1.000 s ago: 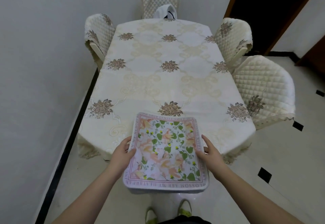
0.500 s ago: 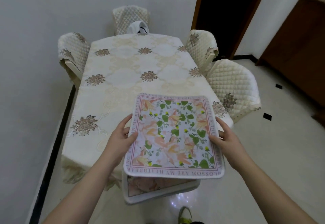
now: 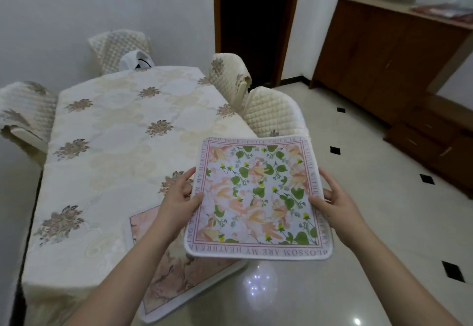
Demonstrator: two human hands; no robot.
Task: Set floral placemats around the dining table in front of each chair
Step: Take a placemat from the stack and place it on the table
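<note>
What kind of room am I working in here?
Most likely a home dining room: a long table under a cream floral-embroidered tablecloth, chairs with quilted cream covers around it, and a brown wooden sideboard cabinet along the wall.

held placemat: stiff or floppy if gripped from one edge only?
Probably semi-stiff: the held placemat spans flat between the left hand and right hand with no visible sag. Its soft, fuzzy-looking rim suggests fabric, so one-edge holds may droop somewhat. Likely light; thumbs on top suffice.

Held placemat (image 3: 258,197) right of table (image 3: 122,146), above another placemat (image 3: 179,274).
</note>
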